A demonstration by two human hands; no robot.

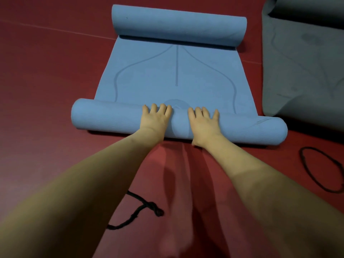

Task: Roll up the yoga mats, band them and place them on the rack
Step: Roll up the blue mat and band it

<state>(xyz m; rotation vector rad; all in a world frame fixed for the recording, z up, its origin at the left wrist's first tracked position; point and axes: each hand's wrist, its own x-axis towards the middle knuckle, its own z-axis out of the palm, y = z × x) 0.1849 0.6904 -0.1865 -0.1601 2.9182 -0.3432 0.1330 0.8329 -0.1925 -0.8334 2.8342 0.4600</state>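
Observation:
A blue yoga mat (pixel 173 75) lies on the dark red floor, rolled at both ends. The far roll (pixel 178 26) sits at the top of the view. The near roll (pixel 104 116) runs across the middle. My left hand (pixel 156 118) and my right hand (pixel 202 121) press flat on top of the near roll, side by side near its middle, fingers straight and pointing away from me. A black band (pixel 320 168) lies in a loop on the floor to the right. Another black band (pixel 143 209), knotted, lies on the floor between my forearms.
A grey yoga mat (pixel 305 67) lies spread out to the right of the blue one, its far end partly rolled. The dark red floor (pixel 46 71) stretches to the left. No rack is in view.

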